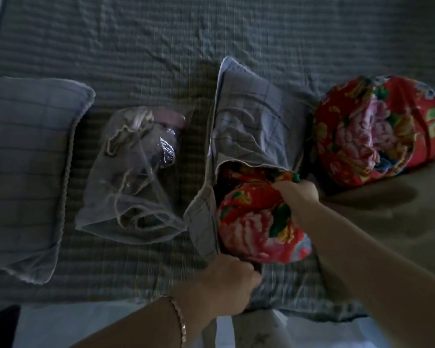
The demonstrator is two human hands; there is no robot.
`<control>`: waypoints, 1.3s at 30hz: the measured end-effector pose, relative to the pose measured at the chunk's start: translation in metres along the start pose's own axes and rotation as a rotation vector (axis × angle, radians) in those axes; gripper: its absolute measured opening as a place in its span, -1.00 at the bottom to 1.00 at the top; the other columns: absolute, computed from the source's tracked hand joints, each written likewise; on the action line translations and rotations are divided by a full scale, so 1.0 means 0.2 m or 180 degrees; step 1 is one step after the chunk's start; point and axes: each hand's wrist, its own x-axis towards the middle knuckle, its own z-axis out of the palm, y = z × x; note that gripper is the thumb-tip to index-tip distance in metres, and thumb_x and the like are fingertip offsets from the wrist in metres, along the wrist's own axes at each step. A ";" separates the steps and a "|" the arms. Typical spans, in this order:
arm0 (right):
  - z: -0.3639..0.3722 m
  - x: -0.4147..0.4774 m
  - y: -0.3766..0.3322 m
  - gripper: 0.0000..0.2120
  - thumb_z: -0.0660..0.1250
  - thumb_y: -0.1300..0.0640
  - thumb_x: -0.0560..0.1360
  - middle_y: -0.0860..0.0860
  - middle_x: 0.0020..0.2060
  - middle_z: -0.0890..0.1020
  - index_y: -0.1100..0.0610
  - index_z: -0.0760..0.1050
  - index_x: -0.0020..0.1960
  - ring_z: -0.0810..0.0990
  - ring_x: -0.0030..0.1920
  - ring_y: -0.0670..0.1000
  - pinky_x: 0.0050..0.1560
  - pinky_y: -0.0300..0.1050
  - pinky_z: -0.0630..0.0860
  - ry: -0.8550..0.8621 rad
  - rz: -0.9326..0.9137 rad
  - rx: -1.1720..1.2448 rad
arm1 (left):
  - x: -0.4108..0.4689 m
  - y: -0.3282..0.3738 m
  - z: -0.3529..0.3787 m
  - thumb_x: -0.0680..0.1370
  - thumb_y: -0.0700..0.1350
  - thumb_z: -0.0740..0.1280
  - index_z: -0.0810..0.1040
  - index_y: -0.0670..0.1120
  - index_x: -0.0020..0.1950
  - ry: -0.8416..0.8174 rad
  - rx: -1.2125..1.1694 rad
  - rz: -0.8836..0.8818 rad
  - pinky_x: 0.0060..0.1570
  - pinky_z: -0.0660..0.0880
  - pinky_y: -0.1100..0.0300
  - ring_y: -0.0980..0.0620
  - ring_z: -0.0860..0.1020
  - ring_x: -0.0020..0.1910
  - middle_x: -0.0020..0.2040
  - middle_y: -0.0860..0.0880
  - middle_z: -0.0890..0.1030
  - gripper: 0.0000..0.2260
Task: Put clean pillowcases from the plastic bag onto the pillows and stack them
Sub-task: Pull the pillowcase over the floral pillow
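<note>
A red floral pillow (256,224) lies on the bed, its far half inside a grey checked pillowcase (254,121). My left hand (230,282) grips the near edge of the pillowcase opening. My right hand (299,194) is closed on the pillow's right edge at the mouth of the case. A clear plastic bag (133,177) holding grey folded cloth lies left of it. At the far left rests a pillow in a grey case (28,172). A second bare floral pillow (377,131) sits at the right.
Everything lies on a grey quilted bedspread (161,46). The bed's near edge runs along the bottom, with white fabric (86,325) below it. A tan surface (399,217) shows at the right.
</note>
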 end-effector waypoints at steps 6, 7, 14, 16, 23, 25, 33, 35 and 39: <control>0.13 0.01 0.17 -0.88 0.37 0.23 0.41 0.08 -0.14 0.61 0.03 0.48 -0.17 0.61 -0.08 0.11 0.01 0.03 0.57 -0.0166 0.0257 0.1175 | 0.00 -0.03 0.02 0.60 -0.04 0.16 0.46 0.01 0.28 0.0331 -0.0396 0.0168 -0.20 0.29 0.21 -0.04 0.48 -0.12 -0.05 -0.04 0.49 -0.74; 0.11 0.01 0.23 -0.86 0.35 0.25 0.42 0.09 -0.14 0.61 0.02 0.48 -0.17 0.61 -0.10 0.10 -0.04 0.01 0.58 -0.0205 0.0260 0.1243 | 0.01 -0.04 0.03 0.61 -0.06 0.14 0.48 -0.01 0.24 0.0313 -0.0419 0.0227 -0.19 0.34 0.19 -0.04 0.48 -0.13 -0.06 -0.03 0.48 -0.76; 0.14 0.11 0.38 -0.64 0.35 0.10 0.45 0.17 0.04 0.61 0.10 0.43 0.22 0.61 0.00 0.20 0.06 0.17 0.55 -0.0370 0.1120 0.2246 | 0.14 0.04 0.07 0.61 -0.17 0.11 0.55 -0.08 0.24 0.0493 -0.0805 0.0291 -0.12 0.20 0.36 0.00 0.48 0.04 0.09 -0.05 0.57 -0.71; 0.16 0.12 0.39 -0.66 0.36 0.10 0.44 0.17 0.03 0.61 0.12 0.45 0.20 0.61 0.00 0.20 0.05 0.16 0.55 -0.0465 0.1073 0.2240 | 0.18 0.05 0.07 0.61 -0.19 0.12 0.58 -0.10 0.19 0.0438 -0.1022 0.0242 -0.15 0.18 0.46 0.04 0.49 0.05 0.11 -0.03 0.58 -0.72; -0.06 0.17 0.37 -0.92 0.33 0.23 0.39 0.04 -0.30 0.58 0.16 0.51 -0.12 0.54 -0.26 0.04 -0.28 -0.15 0.44 -0.0815 -0.0694 -0.1694 | 0.10 -0.12 -0.02 0.61 -0.14 0.16 0.32 -0.06 0.39 -0.0455 -0.0364 -0.0320 0.19 0.34 0.23 0.00 0.43 0.25 0.29 0.01 0.46 -0.66; -0.09 0.24 0.34 -0.86 0.32 0.19 0.40 0.08 -0.25 0.57 0.21 0.51 -0.07 0.52 -0.24 0.07 -0.22 -0.12 0.45 -0.0882 -0.0767 -0.2417 | 0.11 -0.26 -0.05 0.59 -0.12 0.19 0.34 -0.04 0.32 -0.0748 0.0763 -0.0408 0.06 0.38 0.06 -0.08 0.47 0.15 0.19 -0.04 0.52 -0.71; 0.05 0.18 0.52 -0.45 0.13 -0.09 0.56 0.14 0.35 0.24 0.14 0.08 0.43 0.24 0.34 0.16 0.32 0.06 0.23 0.0255 -0.1267 -0.3741 | 0.04 -0.60 -0.16 0.45 -0.10 0.15 0.51 0.02 -0.35 0.0255 0.1946 0.0510 0.28 0.28 -0.04 0.02 0.56 -0.29 -0.43 0.06 0.49 -0.78; 0.15 0.17 0.56 -0.33 0.08 -0.28 0.51 0.17 0.33 0.31 0.20 0.16 0.39 0.30 0.32 0.17 0.30 0.06 0.30 -0.0119 -0.0730 -0.3119 | 0.04 -0.62 -0.13 0.41 -0.15 0.13 0.54 0.01 -0.33 0.0473 0.1762 0.0547 0.24 0.42 0.02 0.00 0.55 -0.32 -0.42 0.04 0.49 -0.77; 0.28 0.19 0.53 -0.37 0.18 -0.35 0.41 0.09 0.02 0.58 0.14 0.44 0.20 0.57 -0.05 0.09 0.02 0.02 0.55 -0.0480 -0.0177 -0.1732 | 0.02 -0.69 -0.06 0.30 -0.25 0.47 0.54 -0.01 -0.27 0.0698 0.1604 0.0471 0.28 0.35 0.01 -0.03 0.55 -0.23 -0.34 0.01 0.49 -0.83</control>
